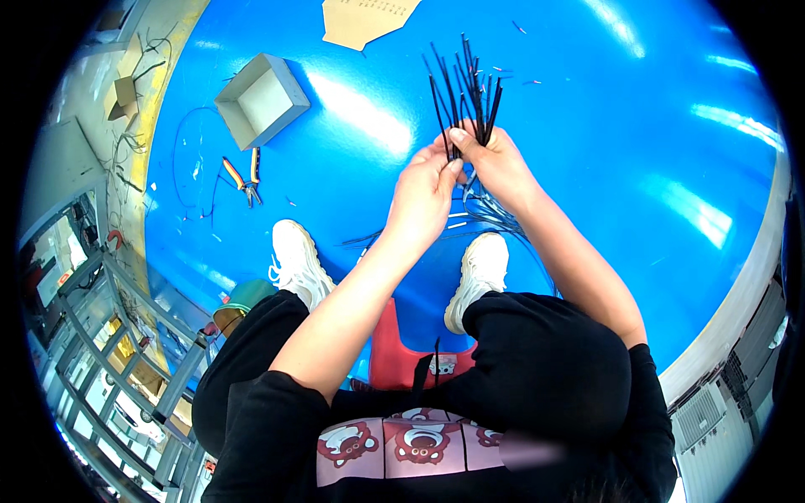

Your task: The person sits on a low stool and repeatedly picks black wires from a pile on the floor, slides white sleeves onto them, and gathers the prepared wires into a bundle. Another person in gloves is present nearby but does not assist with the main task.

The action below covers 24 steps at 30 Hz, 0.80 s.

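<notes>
Both hands meet over the blue floor, gripping a bunch of thin black cables (470, 88) whose ends fan out upward, away from me. My left hand (423, 193) pinches some strands on the left with thumb and fingers. My right hand (496, 163) is closed round the rest, its thumb pressing across the front. Below the hands, more of the dark cables (495, 216) trail down between my shoes and off to the right. Whether these are the same strands I hold is hard to make out. My fingers hide the middle of the bunch.
An open grey box (262, 101) sits at the far left, with yellow-handled pliers (243, 178) below it. A piece of brown cardboard (366, 18) lies at the top. Small scraps dot the floor. I sit by a red stool (392, 348); a green bucket (247, 298) and metal rack (126, 352) stand left.
</notes>
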Each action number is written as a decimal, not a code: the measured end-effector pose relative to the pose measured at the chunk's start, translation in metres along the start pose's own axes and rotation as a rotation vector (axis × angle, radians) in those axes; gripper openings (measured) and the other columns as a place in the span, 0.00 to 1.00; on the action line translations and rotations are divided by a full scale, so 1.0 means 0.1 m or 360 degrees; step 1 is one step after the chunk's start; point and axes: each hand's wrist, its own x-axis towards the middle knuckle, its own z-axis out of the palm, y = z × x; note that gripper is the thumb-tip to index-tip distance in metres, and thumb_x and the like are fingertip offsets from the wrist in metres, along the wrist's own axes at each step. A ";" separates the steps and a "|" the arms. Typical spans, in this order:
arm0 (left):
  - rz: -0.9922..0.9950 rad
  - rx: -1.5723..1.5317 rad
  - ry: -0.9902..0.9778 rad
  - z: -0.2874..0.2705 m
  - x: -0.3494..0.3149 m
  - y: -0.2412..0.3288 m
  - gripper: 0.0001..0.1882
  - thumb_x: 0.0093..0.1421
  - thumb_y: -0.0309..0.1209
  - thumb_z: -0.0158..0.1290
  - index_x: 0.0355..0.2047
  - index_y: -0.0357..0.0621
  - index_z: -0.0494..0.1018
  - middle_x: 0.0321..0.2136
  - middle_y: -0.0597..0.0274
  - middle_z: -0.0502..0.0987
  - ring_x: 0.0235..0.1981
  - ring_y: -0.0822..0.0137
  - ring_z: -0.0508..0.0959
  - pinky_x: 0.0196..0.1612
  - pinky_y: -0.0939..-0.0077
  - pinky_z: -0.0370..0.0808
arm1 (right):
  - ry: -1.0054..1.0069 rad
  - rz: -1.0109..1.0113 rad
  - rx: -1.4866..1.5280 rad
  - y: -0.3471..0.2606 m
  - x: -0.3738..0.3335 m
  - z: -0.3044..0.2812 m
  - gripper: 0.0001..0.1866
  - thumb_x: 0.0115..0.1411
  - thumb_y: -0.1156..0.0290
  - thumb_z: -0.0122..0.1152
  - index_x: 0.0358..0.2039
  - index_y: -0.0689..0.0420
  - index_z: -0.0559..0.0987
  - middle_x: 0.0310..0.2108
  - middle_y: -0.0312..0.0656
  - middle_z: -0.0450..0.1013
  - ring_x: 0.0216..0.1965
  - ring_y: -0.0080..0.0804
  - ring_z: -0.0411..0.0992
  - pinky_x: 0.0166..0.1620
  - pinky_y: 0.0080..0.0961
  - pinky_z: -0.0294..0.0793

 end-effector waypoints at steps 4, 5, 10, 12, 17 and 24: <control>-0.0227 0.0008 -0.0074 0.09 0.05 -0.05 0.15 0.65 0.34 0.48 0.29 0.35 0.76 0.29 0.47 0.75 0.32 0.55 0.77 0.37 0.64 0.71 | -0.0047 -0.0001 0.0144 -0.14 -0.04 0.03 0.15 0.69 0.63 0.48 0.37 0.59 0.79 0.34 0.38 0.78 0.24 0.19 0.70 0.24 0.20 0.68; -0.0282 -0.0011 -0.0084 0.09 0.08 -0.04 0.15 0.65 0.35 0.48 0.29 0.35 0.76 0.30 0.47 0.75 0.32 0.54 0.77 0.37 0.63 0.71 | -0.0066 0.0018 0.0127 -0.16 -0.04 0.04 0.15 0.69 0.63 0.48 0.37 0.59 0.79 0.34 0.39 0.78 0.25 0.19 0.70 0.24 0.20 0.68; -0.0237 0.0203 -0.0188 0.07 0.16 -0.03 0.14 0.64 0.34 0.49 0.30 0.35 0.76 0.34 0.44 0.76 0.34 0.49 0.77 0.39 0.60 0.72 | -0.0173 0.0025 0.0064 -0.09 -0.02 0.02 0.15 0.69 0.64 0.47 0.41 0.59 0.79 0.33 0.37 0.78 0.28 0.18 0.70 0.30 0.21 0.69; -0.0100 0.0354 -0.0059 0.02 0.13 0.03 0.12 0.63 0.34 0.50 0.31 0.35 0.76 0.33 0.46 0.76 0.33 0.50 0.77 0.39 0.61 0.73 | -0.0122 -0.0039 0.0301 -0.01 -0.02 0.10 0.15 0.69 0.64 0.47 0.40 0.60 0.80 0.33 0.37 0.77 0.32 0.21 0.71 0.38 0.23 0.71; 0.0202 0.0278 0.0508 -0.34 0.05 0.42 0.09 0.57 0.27 0.56 0.38 0.38 0.76 0.30 0.53 0.74 0.30 0.59 0.77 0.34 0.66 0.73 | -0.0128 -0.0055 0.0055 -0.06 0.01 -0.04 0.15 0.70 0.64 0.47 0.39 0.62 0.79 0.36 0.40 0.78 0.37 0.23 0.73 0.44 0.26 0.72; 0.0385 0.0217 0.0485 -0.23 0.38 0.41 0.05 0.55 0.26 0.57 0.32 0.37 0.75 0.31 0.53 0.73 0.27 0.58 0.77 0.31 0.66 0.73 | -0.0126 -0.0037 0.0144 -0.14 -0.08 0.11 0.14 0.70 0.66 0.47 0.41 0.63 0.76 0.34 0.38 0.76 0.36 0.23 0.74 0.43 0.25 0.74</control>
